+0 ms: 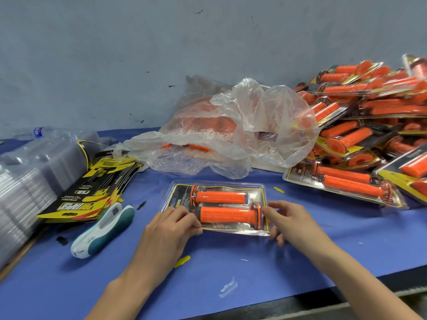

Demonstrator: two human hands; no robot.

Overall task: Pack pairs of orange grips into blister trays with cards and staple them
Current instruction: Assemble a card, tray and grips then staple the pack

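Note:
A clear blister tray lies flat on the blue table, with a black-and-yellow card and two orange grips lying side by side inside it. My left hand pinches the tray's near-left edge. My right hand holds its near-right corner, thumb on top and fingers underneath. A white and teal stapler lies on the table to the left of my left hand, untouched.
A stack of printed cards and a pile of empty clear trays sit at the left. A plastic bag of loose orange grips lies behind. Finished packs are heaped at the right. Yellow scraps dot the cloth.

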